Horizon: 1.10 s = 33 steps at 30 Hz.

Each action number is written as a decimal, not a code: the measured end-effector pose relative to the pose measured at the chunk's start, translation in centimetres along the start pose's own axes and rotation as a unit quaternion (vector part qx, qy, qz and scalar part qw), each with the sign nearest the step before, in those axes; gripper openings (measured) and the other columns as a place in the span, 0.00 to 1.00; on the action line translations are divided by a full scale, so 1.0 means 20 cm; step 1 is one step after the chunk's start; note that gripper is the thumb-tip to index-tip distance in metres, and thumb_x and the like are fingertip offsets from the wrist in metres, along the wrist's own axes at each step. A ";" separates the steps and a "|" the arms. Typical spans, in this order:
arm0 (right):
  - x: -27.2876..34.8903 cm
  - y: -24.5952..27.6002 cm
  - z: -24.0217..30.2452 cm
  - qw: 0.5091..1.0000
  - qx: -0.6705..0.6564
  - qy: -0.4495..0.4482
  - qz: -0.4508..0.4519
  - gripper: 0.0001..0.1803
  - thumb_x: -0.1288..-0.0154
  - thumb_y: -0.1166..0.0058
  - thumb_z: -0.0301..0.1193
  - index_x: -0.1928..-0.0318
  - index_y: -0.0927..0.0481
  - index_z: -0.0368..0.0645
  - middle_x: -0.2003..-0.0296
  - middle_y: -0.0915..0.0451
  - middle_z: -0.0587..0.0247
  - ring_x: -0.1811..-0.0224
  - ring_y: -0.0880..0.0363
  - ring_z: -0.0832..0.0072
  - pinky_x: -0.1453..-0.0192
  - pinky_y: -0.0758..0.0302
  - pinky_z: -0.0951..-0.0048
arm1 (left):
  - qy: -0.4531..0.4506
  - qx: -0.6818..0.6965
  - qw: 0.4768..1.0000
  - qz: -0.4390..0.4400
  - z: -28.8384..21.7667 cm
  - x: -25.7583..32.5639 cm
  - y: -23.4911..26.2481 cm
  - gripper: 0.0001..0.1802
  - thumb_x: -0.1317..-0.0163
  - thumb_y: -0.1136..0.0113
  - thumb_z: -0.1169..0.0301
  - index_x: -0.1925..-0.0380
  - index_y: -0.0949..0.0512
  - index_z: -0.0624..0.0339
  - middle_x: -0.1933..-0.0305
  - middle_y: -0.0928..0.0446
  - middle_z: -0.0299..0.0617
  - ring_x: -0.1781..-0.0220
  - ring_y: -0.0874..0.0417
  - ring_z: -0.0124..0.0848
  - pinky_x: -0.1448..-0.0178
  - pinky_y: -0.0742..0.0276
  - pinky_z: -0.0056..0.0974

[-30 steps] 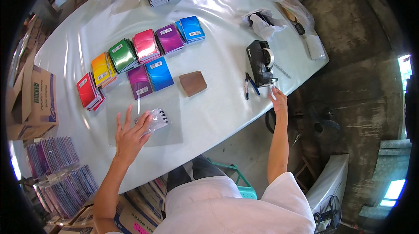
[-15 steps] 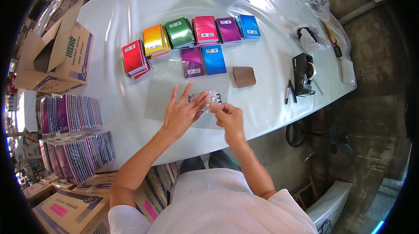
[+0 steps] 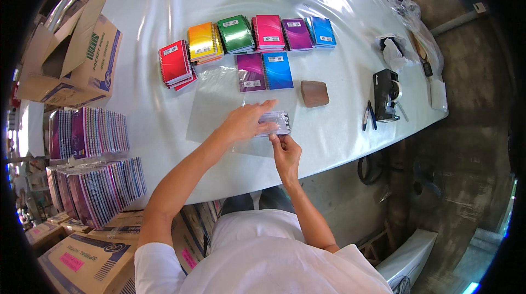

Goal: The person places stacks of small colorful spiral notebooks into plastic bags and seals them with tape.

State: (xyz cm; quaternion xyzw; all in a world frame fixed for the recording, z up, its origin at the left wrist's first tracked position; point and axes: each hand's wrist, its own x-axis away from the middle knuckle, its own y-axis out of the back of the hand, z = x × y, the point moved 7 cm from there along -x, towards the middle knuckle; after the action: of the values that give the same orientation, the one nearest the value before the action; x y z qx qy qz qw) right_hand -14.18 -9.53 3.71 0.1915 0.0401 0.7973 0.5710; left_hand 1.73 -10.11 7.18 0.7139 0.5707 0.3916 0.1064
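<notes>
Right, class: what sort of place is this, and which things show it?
Probably a packing workshop or storeroom for stationery: stacks of coloured spiral notebooks and a tape dispenser on the table, with an open cardboard box nearby.

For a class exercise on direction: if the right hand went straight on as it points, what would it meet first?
The right hand would likely meet the clear-wrapped packet, which its fingertips seem to touch.

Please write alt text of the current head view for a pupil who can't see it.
A person's left-hand grip lies over a clear-wrapped spiral-bound pack on a pale table, the right-hand grip at the pack's near edge. Beyond are colourful spiral notebooks, mostly stacked in a row; a black tape dispenser stands to the right.
</notes>
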 end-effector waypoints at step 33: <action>0.58 -2.18 1.26 0.843 -0.130 0.171 0.493 0.28 0.38 0.42 0.52 0.68 0.24 0.33 0.73 0.22 0.59 0.71 0.24 0.71 0.65 0.28 0.67 | 0.116 -0.150 0.773 -0.605 -0.07 1.70 -0.15 0.26 0.46 0.43 0.77 0.46 0.21 0.41 0.36 0.28 0.35 0.32 0.37 0.60 0.30 0.43 0.59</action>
State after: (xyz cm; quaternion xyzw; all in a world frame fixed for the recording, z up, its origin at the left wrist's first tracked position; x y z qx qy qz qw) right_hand 30.56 12.30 17.68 -0.0295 -0.0662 0.9917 0.1062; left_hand -0.04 20.99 21.09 0.1454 0.8270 0.4069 0.3596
